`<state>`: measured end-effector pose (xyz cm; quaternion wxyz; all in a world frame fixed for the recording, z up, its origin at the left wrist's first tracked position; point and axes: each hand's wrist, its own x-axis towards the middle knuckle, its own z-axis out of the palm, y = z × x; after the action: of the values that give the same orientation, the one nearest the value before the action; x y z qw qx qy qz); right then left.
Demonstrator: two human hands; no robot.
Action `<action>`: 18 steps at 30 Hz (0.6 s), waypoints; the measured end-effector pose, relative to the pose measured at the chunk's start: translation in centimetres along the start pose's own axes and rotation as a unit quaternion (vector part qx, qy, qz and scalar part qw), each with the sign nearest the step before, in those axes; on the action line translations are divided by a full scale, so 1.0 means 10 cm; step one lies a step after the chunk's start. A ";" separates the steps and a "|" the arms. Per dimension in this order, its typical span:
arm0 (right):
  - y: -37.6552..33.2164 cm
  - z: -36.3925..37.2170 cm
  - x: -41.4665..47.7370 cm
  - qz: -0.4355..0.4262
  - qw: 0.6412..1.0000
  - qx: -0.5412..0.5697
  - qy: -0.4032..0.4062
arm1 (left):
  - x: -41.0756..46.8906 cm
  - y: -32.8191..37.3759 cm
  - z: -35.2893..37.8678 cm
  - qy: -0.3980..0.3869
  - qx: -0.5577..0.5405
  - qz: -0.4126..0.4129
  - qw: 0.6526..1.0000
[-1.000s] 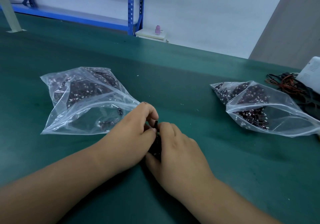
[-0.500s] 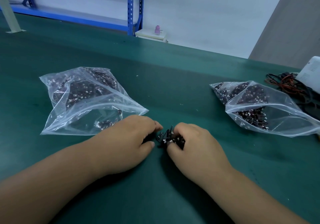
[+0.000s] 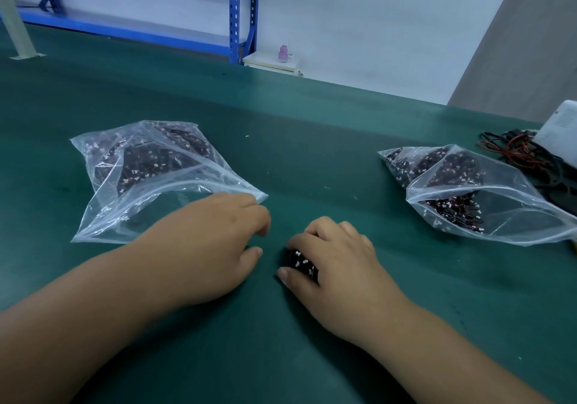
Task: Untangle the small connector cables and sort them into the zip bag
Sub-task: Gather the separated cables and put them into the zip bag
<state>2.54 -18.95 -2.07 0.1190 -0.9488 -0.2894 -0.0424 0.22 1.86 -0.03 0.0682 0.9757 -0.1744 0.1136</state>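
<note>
Now right hand (image 3: 338, 257) fingers curl round the cable bundle (image 3: 301, 263) — probably light, floppy, snag-prone, best pinched mid-bunch — left hand (image 3: 203, 247) loose, empty, beside zip bag (image 3: 140, 207).

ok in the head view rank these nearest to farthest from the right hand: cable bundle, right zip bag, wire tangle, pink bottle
1. small black cable bundle, in the right hand
2. clear plastic zip bag, to its right
3. red-and-black wire tangle, far right
4. small pink bottle, far back centre
</note>
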 end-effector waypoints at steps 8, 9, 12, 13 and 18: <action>-0.04 -0.03 -0.01 -0.027 0.999 -0.023 0.038 | -0.03 0.01 0.04 -0.069 0.075 -0.055 0.993; -0.04 -0.02 -0.01 -0.032 0.998 -0.019 0.044 | -0.03 0.00 0.05 -0.069 0.073 -0.055 0.993; -0.02 0.00 -0.01 -0.048 0.996 0.004 0.075 | -0.01 0.03 0.06 -0.043 0.031 -0.060 0.997; -0.01 -0.01 0.00 -0.042 0.994 0.034 0.091 | 0.01 0.06 0.07 -0.025 0.005 -0.066 0.998; -0.05 -0.12 0.06 0.167 0.837 0.493 0.169 | 0.05 0.25 0.08 0.075 -0.195 -0.081 0.975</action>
<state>2.74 -18.58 -0.75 0.6233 -0.7767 -0.0849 -0.0329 -0.10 -0.78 -0.45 0.2792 0.9432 -0.1077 0.1443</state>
